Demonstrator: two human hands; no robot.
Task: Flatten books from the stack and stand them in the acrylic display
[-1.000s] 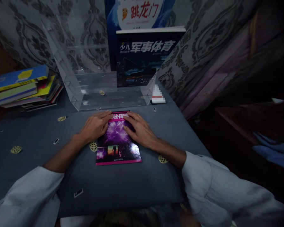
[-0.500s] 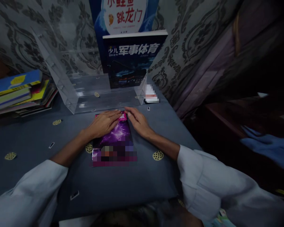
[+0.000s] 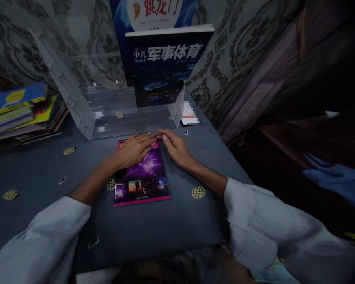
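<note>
A purple book (image 3: 144, 173) with a pink border lies flat on the table, cover up. My left hand (image 3: 134, 150) rests flat across its upper part with fingers stretched out, hiding much of the title. At the book's upper right corner is my right hand (image 3: 175, 146), fingers extended and the fingertips close to the left ones. Just behind the book stands a clear acrylic rack (image 3: 106, 130). In the rack's right part a dark military book (image 3: 162, 79) stands upright, and behind that rises a taller blue book (image 3: 162, 14).
On the left lies a stack of books and magazines (image 3: 20, 112). A white object (image 3: 189, 113), partly pixelated, sits by the rack's right side. The table (image 3: 154, 232) has a grey patterned cover and ends at the right. Beyond it is a blue cloth-like item (image 3: 337, 177).
Both hands stay at the top of the purple book, with only slight finger shifts. The view has tilted a little, so the rack and upright books appear higher.
</note>
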